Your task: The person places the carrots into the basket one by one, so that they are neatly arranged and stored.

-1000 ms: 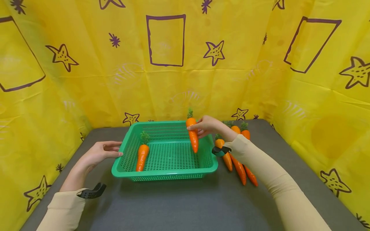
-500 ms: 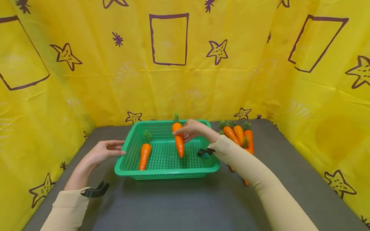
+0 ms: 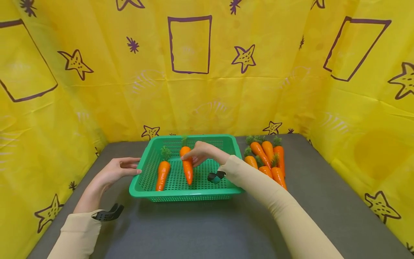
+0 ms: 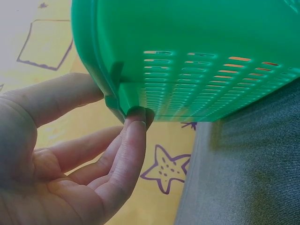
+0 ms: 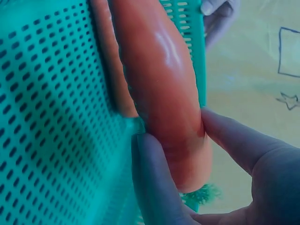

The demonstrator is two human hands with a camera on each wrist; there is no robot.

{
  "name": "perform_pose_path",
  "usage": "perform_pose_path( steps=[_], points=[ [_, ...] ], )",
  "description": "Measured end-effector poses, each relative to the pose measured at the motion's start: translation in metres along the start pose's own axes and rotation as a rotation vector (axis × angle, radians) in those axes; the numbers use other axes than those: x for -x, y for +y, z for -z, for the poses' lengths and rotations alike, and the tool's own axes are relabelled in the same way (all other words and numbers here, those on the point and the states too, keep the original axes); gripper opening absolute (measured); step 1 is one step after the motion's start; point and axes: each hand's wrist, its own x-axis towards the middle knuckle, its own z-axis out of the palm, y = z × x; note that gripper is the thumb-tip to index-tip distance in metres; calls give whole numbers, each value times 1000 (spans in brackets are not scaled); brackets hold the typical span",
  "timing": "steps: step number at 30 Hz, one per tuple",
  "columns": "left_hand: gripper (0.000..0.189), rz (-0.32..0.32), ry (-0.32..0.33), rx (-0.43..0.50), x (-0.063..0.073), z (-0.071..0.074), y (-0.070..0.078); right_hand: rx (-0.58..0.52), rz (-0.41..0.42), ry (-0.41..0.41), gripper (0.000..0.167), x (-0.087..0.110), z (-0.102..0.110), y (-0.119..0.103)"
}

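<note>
My right hand (image 3: 202, 153) pinches an orange carrot (image 3: 187, 167) between thumb and fingers, near its leafy end. That carrot is tilted tip-down inside the green plastic basket (image 3: 191, 192). In the right wrist view the held carrot (image 5: 161, 75) fills the middle. A second carrot (image 3: 162, 175) lies along the basket's left side, leaves toward the back. My left hand (image 3: 114, 172) holds the basket's left rim. Its curled fingers (image 4: 133, 145) touch the rim and outer wall in the left wrist view.
Several carrots (image 3: 268, 158) lie in a cluster on the dark grey table (image 3: 194, 230), right of the basket and partly behind the right sleeve (image 3: 275, 201). A yellow patterned curtain (image 3: 194, 100) encloses the back and sides.
My right hand has carried its carrot left and lower into the basket, closer to the carrot lying there. The left hand stays at the rim. More of the right-hand cluster now shows.
</note>
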Motion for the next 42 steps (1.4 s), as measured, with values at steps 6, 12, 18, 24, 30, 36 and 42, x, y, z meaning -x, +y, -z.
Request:
perform_pose_path(
  steps=[6, 12, 18, 24, 30, 36, 42],
  points=[
    [66, -2, -3, 1, -1, 0, 0, 27, 14, -30, 57, -3, -13, -4],
    [66, -6, -7, -2, -1, 1, 2, -10, -13, -45, 61, -9, -25, -6],
    [66, -4, -7, 2, -1, 0, 2, 8, -58, -38, 75, -21, -35, -4],
    [67, -5, -11, 9, -2, -1, 1, 12, -89, -13, 94, -28, -43, -3],
    [67, -2, -7, 18, -1, -1, 1, 184, -71, 8, 84, -33, -48, 0],
    [66, 2, -3, 23, -1, -1, 1, 314, -48, 33, 65, -34, -52, 3],
    [66, 5, -7, 17, 0, 0, 0, 383, -43, 46, 79, -33, -51, 2]
  ],
)
